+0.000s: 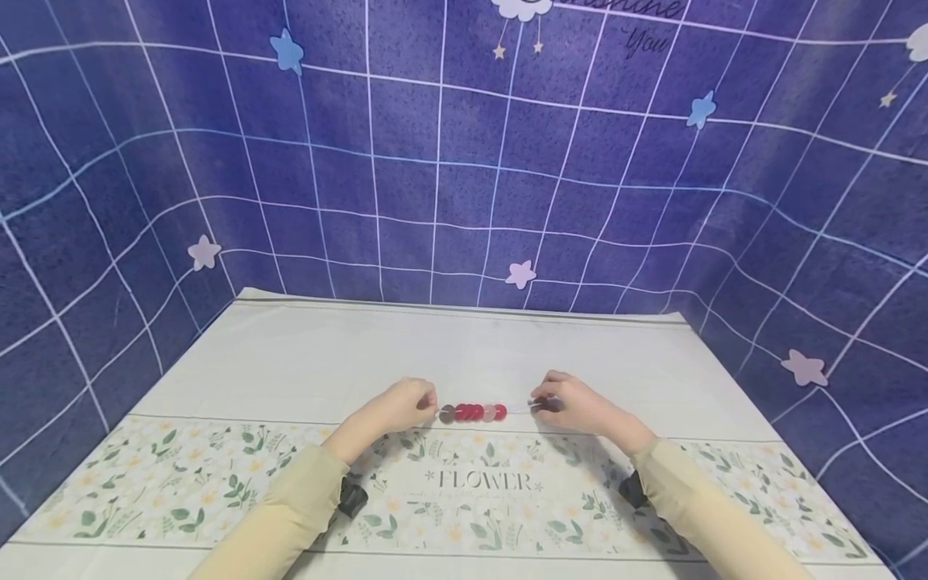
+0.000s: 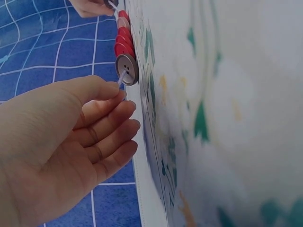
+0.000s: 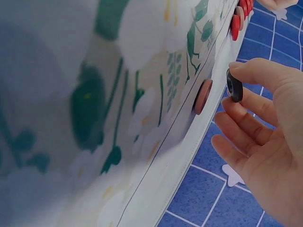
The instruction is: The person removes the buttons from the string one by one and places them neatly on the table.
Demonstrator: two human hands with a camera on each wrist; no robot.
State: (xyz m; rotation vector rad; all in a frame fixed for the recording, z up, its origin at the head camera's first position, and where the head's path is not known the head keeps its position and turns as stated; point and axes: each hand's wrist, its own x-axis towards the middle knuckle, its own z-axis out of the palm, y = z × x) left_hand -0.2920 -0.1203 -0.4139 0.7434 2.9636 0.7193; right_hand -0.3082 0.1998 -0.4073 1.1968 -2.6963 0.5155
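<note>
My left hand [image 1: 404, 404] pinches one end of a whitish string [image 2: 122, 78] between thumb and forefinger, its other fingers loosely bent. Strung close beside it is a grey-brown button [image 2: 128, 69], followed by several red buttons [image 1: 471, 412] and a pale pink button [image 1: 489, 412]. On the right, my right hand [image 1: 576, 405] holds a black button [image 3: 235, 86] on edge between thumb and fingers. A bare stretch of string [image 1: 518, 409] runs from the row toward that hand; whether it passes through the black button is unclear. Near the right fingertips a reddish-brown button [image 3: 203, 97] shows against the cloth.
A white tablecloth [image 1: 348, 338] with a floral band [image 1: 217, 471] and the word FLOWER covers the table. Blue grid-patterned curtain [image 1: 406, 177] with stars hangs behind and along both sides. Black straps [image 1: 353, 497] circle the wrists.
</note>
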